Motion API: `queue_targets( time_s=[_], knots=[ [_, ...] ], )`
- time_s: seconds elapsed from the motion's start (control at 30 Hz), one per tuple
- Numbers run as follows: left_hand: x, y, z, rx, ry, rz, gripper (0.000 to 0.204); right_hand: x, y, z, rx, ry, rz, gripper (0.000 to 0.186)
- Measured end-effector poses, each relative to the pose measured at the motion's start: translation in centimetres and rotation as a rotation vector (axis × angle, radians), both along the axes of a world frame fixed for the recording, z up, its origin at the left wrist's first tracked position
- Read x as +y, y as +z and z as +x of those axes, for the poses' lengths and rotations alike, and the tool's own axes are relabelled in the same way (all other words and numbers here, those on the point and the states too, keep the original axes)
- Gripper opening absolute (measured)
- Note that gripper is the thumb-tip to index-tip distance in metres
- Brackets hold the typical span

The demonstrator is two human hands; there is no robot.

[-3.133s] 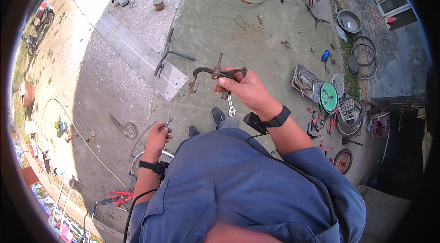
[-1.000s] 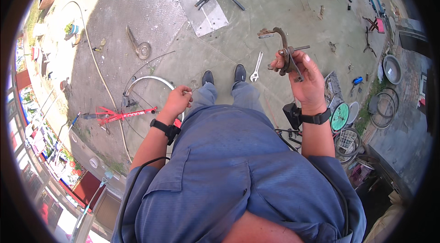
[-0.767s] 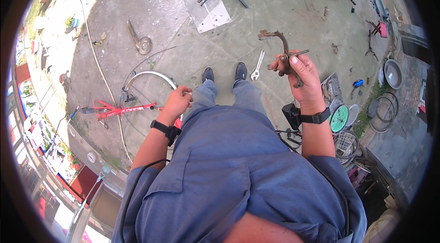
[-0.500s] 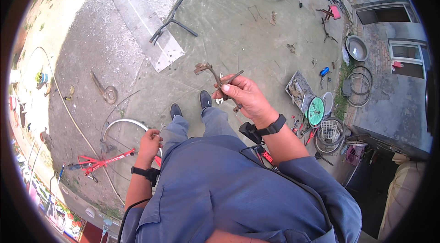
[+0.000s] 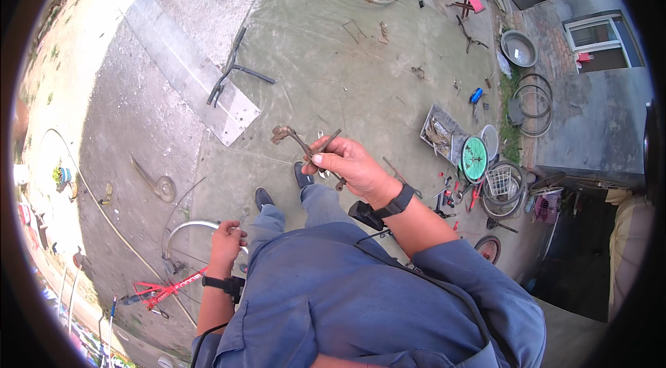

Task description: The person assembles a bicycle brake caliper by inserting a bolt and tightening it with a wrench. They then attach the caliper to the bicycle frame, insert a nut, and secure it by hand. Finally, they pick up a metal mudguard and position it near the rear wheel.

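Observation:
My right hand is closed around a rusty, bent metal part, held out above my shoes. The part has a broad lug at its far left end and rods sticking out past the fingers. Silver ends of a wrench show on both sides of the fingers; I cannot tell whether it is held or lies on the ground behind. Lower and to the left, my left hand has its fingers curled together in a pinch. A thin small piece seems to poke from its fingertips, too small to name.
Black handlebars lie ahead on a metal sheet. On the left are a red bicycle frame and a curved rim. A box of metal parts, a green wheel, a white basket and scattered tools stand right.
The view has shifted, so the ground and far objects sit lower and to the left. My right hand still grips the rusty part, and my left hand stays pinched.

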State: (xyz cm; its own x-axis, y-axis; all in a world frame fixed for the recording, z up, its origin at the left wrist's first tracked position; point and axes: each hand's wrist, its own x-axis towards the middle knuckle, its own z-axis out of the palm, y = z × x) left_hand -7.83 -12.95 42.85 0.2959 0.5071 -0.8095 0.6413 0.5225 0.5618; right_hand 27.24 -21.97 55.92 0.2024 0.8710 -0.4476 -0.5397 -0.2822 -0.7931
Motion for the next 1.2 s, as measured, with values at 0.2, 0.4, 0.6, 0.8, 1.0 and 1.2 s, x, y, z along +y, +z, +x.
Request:
queue_targets(
  time_s=[0.2,0.4,0.6,0.8,1.0,1.2],
  knots=[
    [0.9,0.2,0.3,0.009,-0.029,-0.007,0.025,-0.4,0.0,0.3,0.003,-0.033,0.025,0.02],
    [2.4,0.0,0.4,-0.034,-0.066,0.007,0.024,-1.5,0.3,0.0,-0.016,-0.112,-0.018,0.02],
    [4.2,0.5,1.3,-0.041,-0.151,0.042,0.024,-3.4,0.6,-0.7,-0.025,-0.23,0.03,0.02],
    [5.6,1.5,2.1,0.019,-0.275,0.055,0.026,-5.7,0.5,-1.8,-0.063,-0.343,0.035,0.022],
    [6.0,1.1,1.1,0.0,-0.25,0.08,0.032,-7.4,-0.1,-2.2,-0.115,-0.338,0.032,0.023],
    [5.7,1.1,-0.6,0.008,-0.266,0.111,0.031,-7.6,-0.9,-3.2,-0.102,-0.373,-0.014,0.02]
  ],
)
